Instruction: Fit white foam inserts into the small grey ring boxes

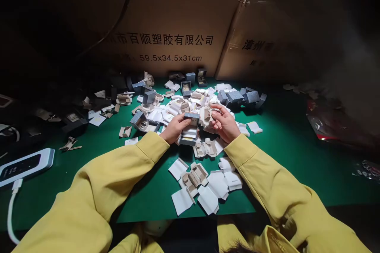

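Observation:
My left hand grips a small blue-grey gift box with its lid up, and white lining shows inside. Just to the right, my right hand is closed, thumb and fingers together on a folded white-and-brown card insert. Behind both hands spreads a heap of similar white and brown card inserts. Nearer to me lie an unfolded brown card insert and several white pieces. Another opened blue-grey box stands left of my left hand.
More blue-grey boxes stand behind the heap on the green tabletop. Large cardboard cartons form a wall at the back. At left lies a white device with a cable; at right, a red plastic package.

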Motion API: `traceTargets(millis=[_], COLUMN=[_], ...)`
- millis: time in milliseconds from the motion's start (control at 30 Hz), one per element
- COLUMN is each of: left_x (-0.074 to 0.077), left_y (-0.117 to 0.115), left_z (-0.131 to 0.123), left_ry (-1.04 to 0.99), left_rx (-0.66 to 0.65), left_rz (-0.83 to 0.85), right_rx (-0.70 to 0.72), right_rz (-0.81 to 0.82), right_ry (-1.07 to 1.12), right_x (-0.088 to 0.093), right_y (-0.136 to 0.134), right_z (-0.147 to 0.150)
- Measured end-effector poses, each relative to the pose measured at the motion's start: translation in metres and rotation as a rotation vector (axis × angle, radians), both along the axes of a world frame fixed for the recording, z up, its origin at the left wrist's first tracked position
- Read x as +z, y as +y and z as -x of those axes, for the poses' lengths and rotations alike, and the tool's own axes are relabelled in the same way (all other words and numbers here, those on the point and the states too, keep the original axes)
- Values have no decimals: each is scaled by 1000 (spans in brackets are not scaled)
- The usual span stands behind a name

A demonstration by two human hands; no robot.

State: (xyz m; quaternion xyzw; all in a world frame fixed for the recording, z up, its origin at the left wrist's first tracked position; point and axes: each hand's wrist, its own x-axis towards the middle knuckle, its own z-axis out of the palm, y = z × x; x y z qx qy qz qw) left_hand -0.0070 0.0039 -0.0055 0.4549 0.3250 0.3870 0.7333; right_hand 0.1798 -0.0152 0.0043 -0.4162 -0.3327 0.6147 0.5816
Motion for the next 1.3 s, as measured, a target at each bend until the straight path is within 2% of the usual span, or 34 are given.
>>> traceTargets(millis=[167,333,433,600,700,867,1033,1167,1300], left_x=[5,10,11,9,10,12,10,9,9], left_y=[0,3,5,8,7,6,7,8,8], left_z=[0,3,5,5,3,3,6,6,5], left_ry=[-10,-51,-96,-295,-375,-366,-279,-369,-390], left_rx=[-2,18,19,86,123,112,32,106,132], left_rz=[100,144,174,253,246,278,289,268,289], right_rx=[63,52,39,58,2,3,-3,-40,-45], right_rz=[80,64,39,33,-2,-11,-49,-20,-18], right_ry=[101,174,136,11,-73,-47,-90,-185,-178], right_x=[0,1,1,-5,-8,-7,-5,-5,-4], right_y=[2,1,1,0,0,0,-2,-3,-3], right_z=[-3,-3,-3,3,7,8,7,8,8])
